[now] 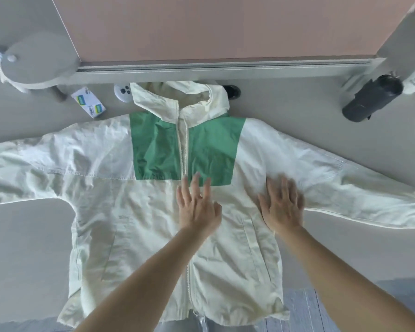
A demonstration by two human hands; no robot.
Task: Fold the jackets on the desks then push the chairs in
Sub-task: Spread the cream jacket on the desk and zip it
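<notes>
Blue-grey carpet (302, 307) shows past the near edge of the pale grey desk (22, 236). On the desk a cream and green hooded zip jacket (141, 224) lies flat, front up, sleeves spread. The left hand (198, 207) and the blurred right hand (282, 207) press its chest with straight fingers, grasping nothing. Farther off, a black cylindrical bottle (371, 99) lies on its side, contents hidden, near a pink partition panel (213, 27).

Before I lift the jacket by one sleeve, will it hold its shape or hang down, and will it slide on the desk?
Probably floppy: the jacket is thin, creased cloth lying flat, so it should sag from any hold. It looks light for its size. The desk seems smooth, so it may slide when pushed.
</notes>
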